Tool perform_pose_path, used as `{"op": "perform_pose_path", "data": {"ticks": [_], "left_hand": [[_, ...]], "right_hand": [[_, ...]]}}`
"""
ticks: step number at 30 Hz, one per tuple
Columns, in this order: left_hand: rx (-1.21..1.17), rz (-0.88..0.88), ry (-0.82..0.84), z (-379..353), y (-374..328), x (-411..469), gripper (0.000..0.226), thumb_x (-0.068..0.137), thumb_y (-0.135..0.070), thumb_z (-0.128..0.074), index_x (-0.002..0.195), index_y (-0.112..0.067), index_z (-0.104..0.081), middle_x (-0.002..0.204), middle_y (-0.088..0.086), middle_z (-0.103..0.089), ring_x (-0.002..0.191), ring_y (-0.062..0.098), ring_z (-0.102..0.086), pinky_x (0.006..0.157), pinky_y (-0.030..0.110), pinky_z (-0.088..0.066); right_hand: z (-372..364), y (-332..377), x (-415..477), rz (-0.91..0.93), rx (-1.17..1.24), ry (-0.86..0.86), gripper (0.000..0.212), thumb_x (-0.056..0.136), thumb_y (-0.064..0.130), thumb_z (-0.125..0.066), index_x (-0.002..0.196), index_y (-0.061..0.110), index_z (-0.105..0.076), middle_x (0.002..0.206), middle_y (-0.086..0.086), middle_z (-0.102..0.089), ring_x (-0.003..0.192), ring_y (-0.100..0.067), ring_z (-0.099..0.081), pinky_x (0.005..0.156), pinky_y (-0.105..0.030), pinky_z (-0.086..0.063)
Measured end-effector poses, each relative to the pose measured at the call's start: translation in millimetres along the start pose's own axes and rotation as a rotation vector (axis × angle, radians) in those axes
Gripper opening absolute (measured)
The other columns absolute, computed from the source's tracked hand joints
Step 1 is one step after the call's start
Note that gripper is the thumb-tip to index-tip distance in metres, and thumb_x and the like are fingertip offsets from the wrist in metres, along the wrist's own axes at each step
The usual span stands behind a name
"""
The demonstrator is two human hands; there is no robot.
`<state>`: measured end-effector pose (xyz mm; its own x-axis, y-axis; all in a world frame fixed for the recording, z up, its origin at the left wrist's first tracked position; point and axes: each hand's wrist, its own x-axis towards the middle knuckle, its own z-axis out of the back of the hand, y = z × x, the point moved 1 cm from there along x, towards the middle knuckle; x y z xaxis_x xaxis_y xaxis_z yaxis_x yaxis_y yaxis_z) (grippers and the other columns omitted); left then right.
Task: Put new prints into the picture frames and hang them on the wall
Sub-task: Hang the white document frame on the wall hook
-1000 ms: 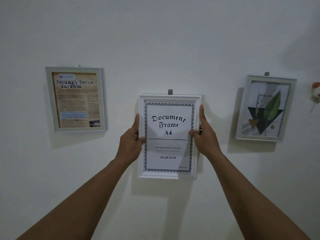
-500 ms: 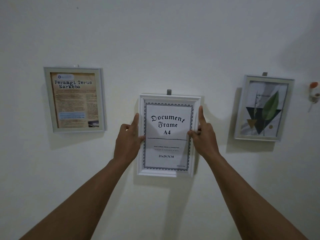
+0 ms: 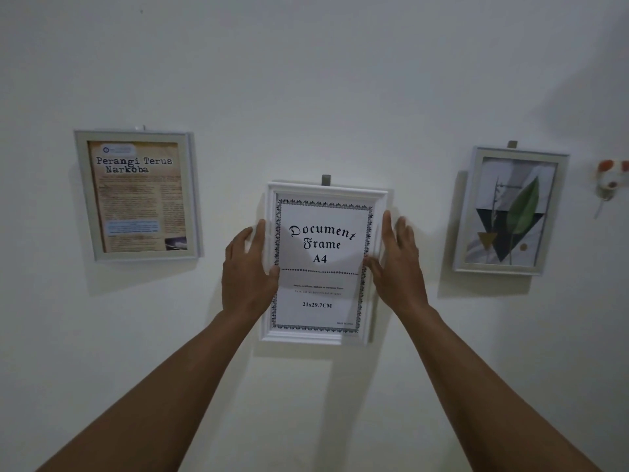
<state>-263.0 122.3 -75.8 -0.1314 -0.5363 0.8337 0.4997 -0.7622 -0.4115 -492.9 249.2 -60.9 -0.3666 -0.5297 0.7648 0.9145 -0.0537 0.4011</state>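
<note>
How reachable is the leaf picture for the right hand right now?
Probably yes. The right hand sits open at the right edge of the white frame, gripping nothing, and only bare wall lies between it and the leaf picture.

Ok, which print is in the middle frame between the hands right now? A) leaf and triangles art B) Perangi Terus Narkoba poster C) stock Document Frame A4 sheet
C: the white middle frame, between the left hand and right hand, shows a sheet reading Document Frame A4.
</note>
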Motion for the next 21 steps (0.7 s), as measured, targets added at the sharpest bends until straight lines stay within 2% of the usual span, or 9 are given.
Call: {"op": "perform_pose_path", "data": {"ticks": [8,14,21], "left_hand": [[-0.003,-0.005,0.025,2.1,-0.6,-0.8,0.101,0.078,-0.023,-0.076,0.155,-0.033,-0.011,0.151,0.008,-0.033,0.138,0.027,-0.031,0.107,0.047,-0.042],[-0.005,0.016,0.035,3.5,-1.1,-1.4,0.095,0.081,-0.031,-0.074,0.155,-0.026,-0.016,0.152,0.008,-0.034,0.139,0.026,-0.031,0.108,0.047,-0.039],[-0.013,0.026,0.039,4.8,-3.3,-1.2,0.091,0.082,-0.032,-0.073,0.155,-0.024,-0.019,0.151,0.009,-0.034,0.139,0.026,-0.031,0.109,0.048,-0.038]], "right_hand": [[2.6,2.8,-1.6,-0.022,0.041,0.021,0.082,0.101,0.024,-0.053,0.157,0.029,0.006,0.166,-0.004,0.007,0.152,-0.022,0.01,0.121,-0.05,-0.004],[3.9,5.0,-1.4,-0.036,0.05,0.016,0.081,0.101,0.029,-0.052,0.158,0.021,0.006,0.166,-0.002,0.008,0.152,-0.021,0.009,0.122,-0.051,-0.008],[4.8,6.9,-1.0,-0.047,0.046,0.03,0.079,0.102,0.031,-0.05,0.158,0.02,0.005,0.166,-0.003,0.008,0.152,-0.02,0.01,0.122,-0.052,-0.007]]}}
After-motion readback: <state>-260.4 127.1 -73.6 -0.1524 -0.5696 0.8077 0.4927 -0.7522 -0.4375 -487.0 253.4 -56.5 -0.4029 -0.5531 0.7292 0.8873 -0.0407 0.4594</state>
